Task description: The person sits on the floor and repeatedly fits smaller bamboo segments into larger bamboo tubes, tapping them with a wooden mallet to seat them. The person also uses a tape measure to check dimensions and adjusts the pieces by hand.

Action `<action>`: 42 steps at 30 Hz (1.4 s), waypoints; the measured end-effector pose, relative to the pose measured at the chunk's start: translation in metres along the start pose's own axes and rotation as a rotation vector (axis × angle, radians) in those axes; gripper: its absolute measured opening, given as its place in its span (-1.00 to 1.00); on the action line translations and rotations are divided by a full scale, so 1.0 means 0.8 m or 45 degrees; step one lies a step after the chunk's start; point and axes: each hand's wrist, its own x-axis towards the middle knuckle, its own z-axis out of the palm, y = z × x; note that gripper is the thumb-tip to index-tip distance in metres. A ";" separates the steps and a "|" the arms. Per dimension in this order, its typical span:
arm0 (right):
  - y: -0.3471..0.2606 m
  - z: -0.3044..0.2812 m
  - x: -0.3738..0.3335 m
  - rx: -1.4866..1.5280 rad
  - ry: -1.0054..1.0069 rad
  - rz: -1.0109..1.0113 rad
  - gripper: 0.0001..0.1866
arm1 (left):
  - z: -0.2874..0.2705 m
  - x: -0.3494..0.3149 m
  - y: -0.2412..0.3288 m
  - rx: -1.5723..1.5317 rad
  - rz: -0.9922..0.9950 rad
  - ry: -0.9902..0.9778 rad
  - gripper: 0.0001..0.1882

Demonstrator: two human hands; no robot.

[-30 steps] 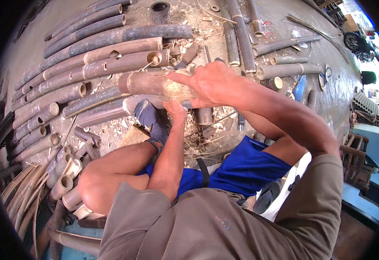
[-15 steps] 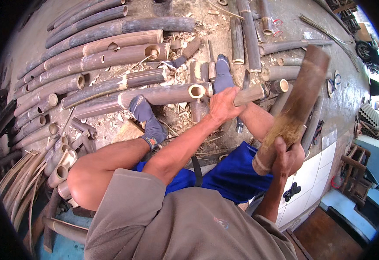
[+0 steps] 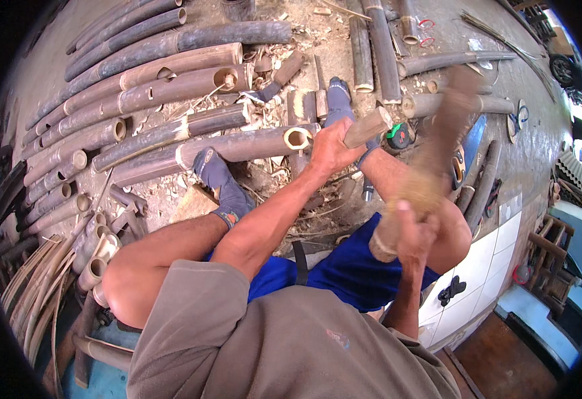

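My left hand [image 3: 334, 147] is closed around a short, round wooden handle [image 3: 369, 128], its pale end pointing up and right; whatever lies below the fist is hidden. My right hand [image 3: 416, 234] is wrapped around the lower part of a thick bamboo club [image 3: 416, 189], held in the air over my bent right knee. The club is smeared by motion and has a frayed, yellowish worn patch in its middle. Just beyond the left hand lies a bamboo pole [image 3: 247, 145] with its cut, hollow end facing the hand.
Several bamboo poles [image 3: 171, 93] lie side by side on the left, among wood shavings [image 3: 281, 56]. A green and black tape measure [image 3: 400, 135] rests between my leg and the club. Split strips [image 3: 38, 286] are bundled at lower left. White tiles [image 3: 477, 266] border my right side.
The club has swung left, toward the left hand, along with my right hand. My left hand has shifted slightly up and left with the handle. The tape measure has come into view.
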 end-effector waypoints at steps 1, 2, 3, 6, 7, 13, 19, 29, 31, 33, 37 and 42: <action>-0.004 0.003 0.004 0.005 -0.069 -0.078 -0.14 | -0.001 -0.001 -0.001 0.030 0.003 -0.007 -0.65; -0.014 0.003 0.009 0.010 -0.137 -0.155 -0.15 | -0.001 -0.002 -0.001 0.061 0.005 -0.015 -0.64; -0.025 0.001 0.012 0.011 -0.199 -0.233 -0.15 | -0.001 0.001 -0.001 0.085 0.012 -0.025 -0.63; -0.054 -0.039 0.023 -0.018 -0.011 0.106 -0.24 | -0.002 0.005 -0.008 0.191 0.040 -0.046 -0.60; -0.056 -0.033 0.023 0.139 0.106 0.123 -0.25 | -0.001 0.003 -0.009 0.176 0.040 -0.044 -0.59; -0.043 0.011 0.029 -0.054 -0.086 -0.232 -0.32 | -0.003 0.007 -0.006 0.230 -0.032 -0.138 -0.59; -0.014 -0.026 0.026 -0.147 -0.026 -0.047 -0.42 | 0.000 -0.003 -0.003 0.272 -0.013 -0.161 -0.61; 0.045 0.024 0.011 0.177 -0.181 -0.087 -0.35 | -0.001 -0.006 -0.030 0.337 0.026 -0.219 -0.68; 0.002 -0.014 0.023 0.084 -0.299 0.147 -0.34 | -0.010 -0.006 -0.033 0.376 0.042 -0.220 -0.67; 0.014 -0.026 0.025 0.317 -0.191 0.282 -0.31 | -0.005 -0.009 -0.031 0.385 0.071 -0.242 -0.67; 0.040 0.025 0.008 0.180 -0.226 -0.070 -0.26 | -0.017 -0.011 -0.013 0.436 -0.062 -0.305 -0.67; 0.002 0.005 0.006 0.544 -0.414 0.165 -0.16 | -0.065 -0.011 -0.007 -0.308 -0.162 0.375 -0.62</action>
